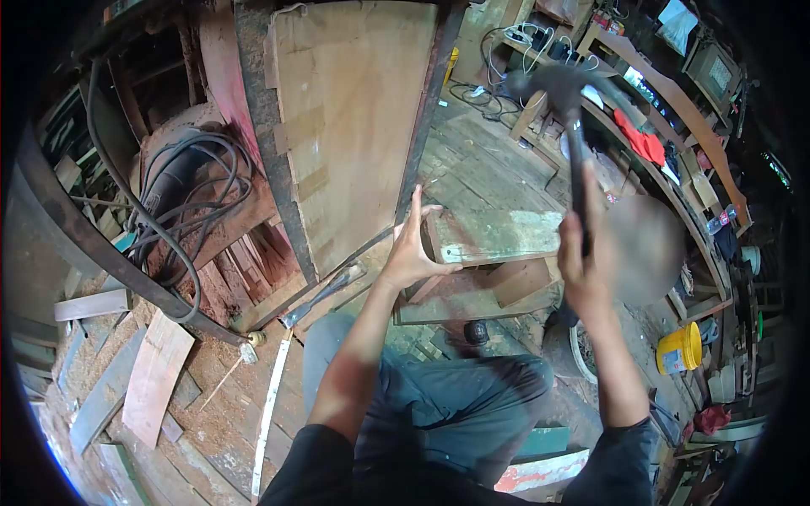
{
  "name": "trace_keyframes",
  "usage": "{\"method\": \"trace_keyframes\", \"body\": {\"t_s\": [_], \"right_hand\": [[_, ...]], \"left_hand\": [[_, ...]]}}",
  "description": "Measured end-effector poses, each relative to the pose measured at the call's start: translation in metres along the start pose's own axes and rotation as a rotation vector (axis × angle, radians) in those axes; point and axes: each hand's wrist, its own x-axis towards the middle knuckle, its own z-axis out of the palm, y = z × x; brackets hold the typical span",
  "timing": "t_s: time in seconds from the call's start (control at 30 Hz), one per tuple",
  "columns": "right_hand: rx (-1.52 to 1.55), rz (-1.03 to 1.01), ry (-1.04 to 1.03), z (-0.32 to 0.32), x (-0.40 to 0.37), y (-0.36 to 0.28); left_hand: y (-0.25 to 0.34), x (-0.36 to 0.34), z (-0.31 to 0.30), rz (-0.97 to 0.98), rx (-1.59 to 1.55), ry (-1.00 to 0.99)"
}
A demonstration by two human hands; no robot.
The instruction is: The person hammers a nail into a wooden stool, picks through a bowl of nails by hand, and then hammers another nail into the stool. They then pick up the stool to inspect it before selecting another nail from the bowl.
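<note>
My right hand [584, 274] is wrapped around the dark handle of a claw hammer [576, 139]. The hammer is raised, its head up and slightly blurred. My left hand [410, 257] has its fingers spread and pointing upward, beside the lower right corner of a framed plywood panel [350, 126]. Its thumb reaches to the near end of a worn, pale green wooden bench top [502, 236]. The panel stands upright in a dark wooden frame. Below the bench top, a lower board [472, 310] runs across in front of my bent knees.
A coiled black cable [198, 181] lies around a power tool at the left. Loose boards [158, 375] and sawdust cover the left floor. A chisel-like tool [319, 297] lies by the panel. At the right are a yellow bucket [679, 347] and a cluttered bench with a red cloth [639, 137].
</note>
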Motion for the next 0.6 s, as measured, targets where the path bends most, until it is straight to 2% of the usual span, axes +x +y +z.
{"method": "trace_keyframes", "body": {"t_s": [0.03,0.1,0.13,0.2,0.23,0.27,0.33,0.37,0.4,0.43,0.5,0.57,0.6], "right_hand": [[-0.1,-0.133,0.004,0.011,-0.008,0.01],[-0.011,0.076,-0.446,0.028,-0.037,0.027],[-0.18,0.086,-0.633,0.041,-0.045,0.033],[-0.074,0.1,-0.662,0.038,-0.035,0.039],[0.034,0.138,-0.674,0.035,-0.023,0.036],[0.005,0.079,-0.642,0.024,-0.013,0.029],[0.04,-0.07,-0.484,0.003,0.01,0.015],[0.064,-0.06,-0.382,-0.007,0.021,0.003],[0.015,-0.14,-0.233,-0.014,0.028,0.0],[0.08,-0.002,-0.135,-0.015,0.03,-0.006],[0.18,0.376,-0.151,-0.017,0.026,-0.017],[0.016,-0.091,-0.084,0.011,0.005,0.009],[-0.011,-0.048,-0.237,0.022,-0.014,0.022]], "left_hand": [[0.001,0.001,-0.001,-0.016,0.01,-0.015],[0.002,0.003,-0.003,-0.034,-0.001,-0.014],[0.003,0.003,-0.002,-0.058,-0.014,-0.013],[0.002,0.004,-0.002,-0.029,0.016,0.015],[0.001,0.007,-0.002,0.007,0.05,0.015],[-0.001,0.006,-0.002,-0.011,0.058,0.005],[0.002,0.005,-0.005,-0.022,0.036,-0.018],[0.003,0.003,-0.005,-0.033,0.009,-0.043],[0.002,0.001,-0.003,-0.025,0.03,-0.028],[0.001,-0.001,-0.001,-0.033,0.026,-0.029],[0.002,0.001,-0.002,-0.014,0.018,-0.006],[-0.001,0.003,-0.002,-0.014,-0.022,-0.028],[-0.003,0.003,-0.002,-0.021,-0.064,-0.042]]}}
